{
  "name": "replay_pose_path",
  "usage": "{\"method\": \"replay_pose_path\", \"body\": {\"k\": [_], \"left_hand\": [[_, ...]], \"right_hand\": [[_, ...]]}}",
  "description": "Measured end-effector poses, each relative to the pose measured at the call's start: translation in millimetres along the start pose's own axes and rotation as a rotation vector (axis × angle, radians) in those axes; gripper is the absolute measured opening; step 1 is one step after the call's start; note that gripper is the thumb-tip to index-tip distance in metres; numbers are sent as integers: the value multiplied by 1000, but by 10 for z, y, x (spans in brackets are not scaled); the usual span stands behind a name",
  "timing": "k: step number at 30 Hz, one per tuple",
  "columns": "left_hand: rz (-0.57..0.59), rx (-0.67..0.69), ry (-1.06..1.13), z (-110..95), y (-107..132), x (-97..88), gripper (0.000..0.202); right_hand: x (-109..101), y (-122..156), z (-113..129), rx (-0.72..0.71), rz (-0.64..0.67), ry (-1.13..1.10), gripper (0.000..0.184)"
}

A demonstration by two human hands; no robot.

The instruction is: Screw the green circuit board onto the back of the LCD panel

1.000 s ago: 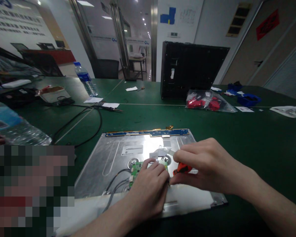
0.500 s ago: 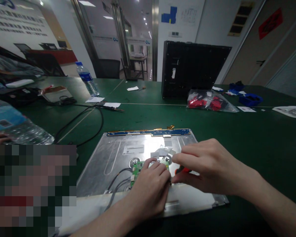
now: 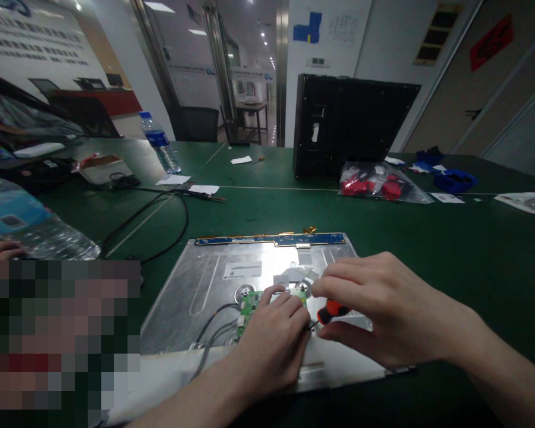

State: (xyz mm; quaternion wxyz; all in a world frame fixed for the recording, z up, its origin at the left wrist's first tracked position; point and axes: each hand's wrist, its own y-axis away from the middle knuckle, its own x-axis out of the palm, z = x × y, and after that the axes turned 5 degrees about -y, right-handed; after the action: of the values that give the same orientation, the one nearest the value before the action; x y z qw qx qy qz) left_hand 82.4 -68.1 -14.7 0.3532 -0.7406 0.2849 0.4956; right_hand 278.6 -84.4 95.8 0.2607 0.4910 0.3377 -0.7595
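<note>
My left hand (image 3: 279, 333) lies over a green circuit board (image 3: 248, 302), its fingers curled and pressing it down; much of the board is hidden below them. In my right hand (image 3: 374, 303) is a screwdriver (image 3: 332, 310) with a red and black handle, thumb and fingers loosely around it. Its thin shaft points left, to the board's right edge beside my left fingers; the tip is hard to make out. Underneath lies a silvery display panel (image 3: 182, 297), with a blue circuit strip (image 3: 249, 240) along its far edge and dark cables (image 3: 211, 330) running from the board's left side.
A black monitor-like case (image 3: 356, 125) stands at the back, a clear bag with red parts (image 3: 374, 184) before it. A large water bottle (image 3: 31, 217) lies at left, near another person's hand (image 3: 2, 249). Beyond are a cable (image 3: 185, 223) and an upright bottle (image 3: 160, 142).
My right thumb has moved down and away from the fingers, so more of the screwdriver's handle and its shaft show. My left hand stays on the board.
</note>
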Motion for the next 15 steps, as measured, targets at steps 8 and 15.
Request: {"method": "replay_pose_path", "body": {"k": [8,15], "left_hand": [[5,4,-16,7,-8,-6,14],[2,7,-8,4,6,6,14]], "right_hand": [[21,15,10,17,-16,6,7],[-22,4,21,33,57,-33,12]]}}
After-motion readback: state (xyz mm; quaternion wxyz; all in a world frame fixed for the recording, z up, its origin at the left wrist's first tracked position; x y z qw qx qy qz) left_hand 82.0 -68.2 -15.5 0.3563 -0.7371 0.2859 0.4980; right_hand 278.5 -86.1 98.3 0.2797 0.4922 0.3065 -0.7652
